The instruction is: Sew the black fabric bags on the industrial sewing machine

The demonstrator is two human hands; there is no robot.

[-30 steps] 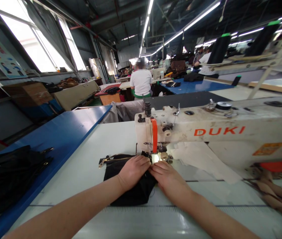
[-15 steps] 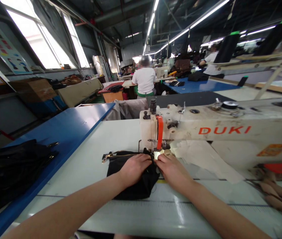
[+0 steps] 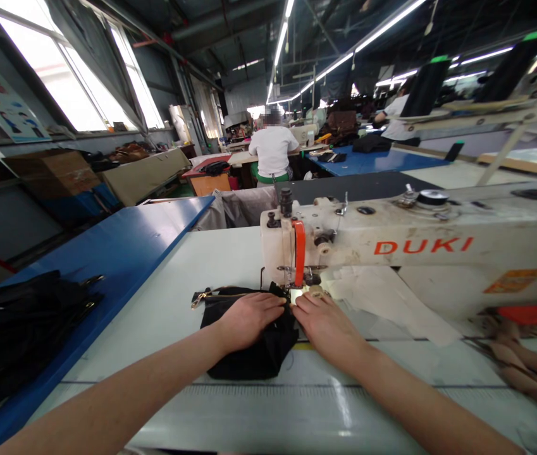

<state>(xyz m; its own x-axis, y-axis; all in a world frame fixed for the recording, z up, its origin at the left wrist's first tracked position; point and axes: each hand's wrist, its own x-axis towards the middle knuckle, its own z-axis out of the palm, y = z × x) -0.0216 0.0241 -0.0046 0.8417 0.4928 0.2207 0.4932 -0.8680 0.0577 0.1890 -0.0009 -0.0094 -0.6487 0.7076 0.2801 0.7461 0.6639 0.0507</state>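
A black zippered pouch [image 3: 249,363] lies on the sewing machine's pale bed, its upper right edge under the presser foot. Its gold zip ends at a metal clasp [image 3: 198,297] on the left. On top of the black cloth, my left hand [image 3: 252,319] presses down with its fingers curved and close together. My right hand [image 3: 322,319] is closed at the pouch's right edge, close beside the needle area; its fingertips partly hide the cloth. The white sewing machine [image 3: 344,234] with an orange guard stands just beyond both hands. The needle tip cannot be made out clearly.
Dark bags [image 3: 26,341] with metal clips lie on the blue table [image 3: 154,234] to the left. Pale sheet material [image 3: 391,303] sits under the machine arm. Thread cones [image 3: 424,88] stand at upper right. A person in a white shirt [image 3: 274,151] sits ahead.
The whole view has shifted slightly, so things appear a little farther left. Both hands and the pouch keep nearly the same place against the machine.
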